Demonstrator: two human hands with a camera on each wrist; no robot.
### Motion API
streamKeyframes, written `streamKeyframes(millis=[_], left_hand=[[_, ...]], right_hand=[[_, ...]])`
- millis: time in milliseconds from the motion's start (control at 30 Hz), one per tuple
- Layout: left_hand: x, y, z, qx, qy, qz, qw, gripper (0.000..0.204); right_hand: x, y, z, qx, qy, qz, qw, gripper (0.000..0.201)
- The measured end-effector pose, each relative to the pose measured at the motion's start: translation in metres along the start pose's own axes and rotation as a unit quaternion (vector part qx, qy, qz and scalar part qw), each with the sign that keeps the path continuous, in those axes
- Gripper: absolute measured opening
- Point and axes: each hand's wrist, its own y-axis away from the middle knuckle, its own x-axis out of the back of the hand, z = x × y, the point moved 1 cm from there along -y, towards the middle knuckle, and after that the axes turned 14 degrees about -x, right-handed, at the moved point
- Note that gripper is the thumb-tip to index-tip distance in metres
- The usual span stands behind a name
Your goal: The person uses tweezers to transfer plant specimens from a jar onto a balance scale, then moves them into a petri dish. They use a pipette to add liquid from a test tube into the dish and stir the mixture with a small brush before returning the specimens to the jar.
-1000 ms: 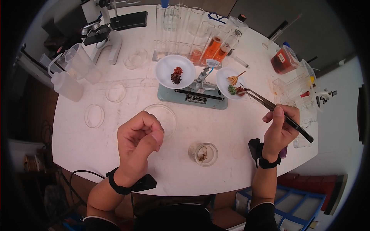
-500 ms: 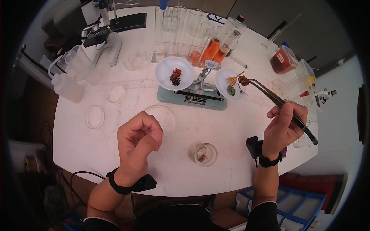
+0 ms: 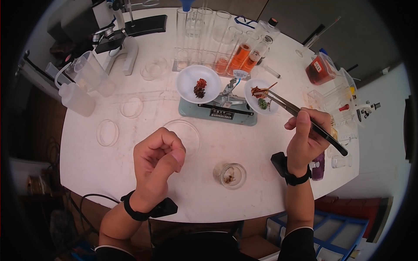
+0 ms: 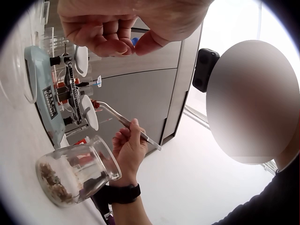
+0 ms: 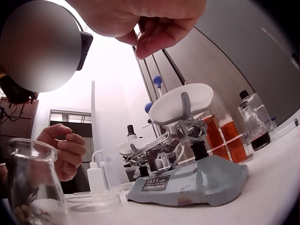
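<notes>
My right hand point(image 3: 307, 138) grips black-handled tweezers point(image 3: 315, 125) with bent tips. Those tips are over the right white pan point(image 3: 273, 111) of a teal balance scale point(image 3: 198, 108). A dark red dried piece point(image 4: 96, 103) shows at the tips in the left wrist view. On that pan lie a green clump point(image 3: 263, 104) and a tan tuft, partly overlapped by the tips. Dark and red dried bits point(image 3: 200, 88) sit on the left pan point(image 3: 183, 87). My left hand point(image 3: 156, 156) hangs loosely curled above the table, near a clear dish point(image 3: 197, 143), holding nothing.
A glass jar point(image 3: 241, 185) with brown scraps stands near the front. Behind the scale are tall glass tubes point(image 3: 220, 24) and orange liquid point(image 3: 240, 54). Wash bottle point(image 3: 76, 98) and microscope point(image 3: 117, 45) stand left. Clear dishes point(image 3: 107, 133) lie at left; a red-filled container point(image 3: 320, 69) stands back right.
The tweezers first rose rightward off the right pan with the dark red piece, then moved back left over the tan tuft. My left hand has stayed in place.
</notes>
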Motion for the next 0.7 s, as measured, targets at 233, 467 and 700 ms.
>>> streamKeyframes(millis=[233,467,700], left_hand=[[0.000,0.000,0.000,-0.001,0.000,-0.002,1.000,0.014],[0.002,0.000,-0.001,-0.001,0.003,-0.002,1.000,0.013],[0.002,0.000,-0.001,0.000,0.007,-0.004,1.000,0.013]], right_hand=[[0.000,0.000,0.001,0.002,0.006,0.003,1.000,0.009],[-0.001,-0.004,-0.016,0.036,-0.005,0.015,0.999,0.012],[-0.027,-0.009,-0.037,0.073,-0.009,-0.065,0.995,0.015]])
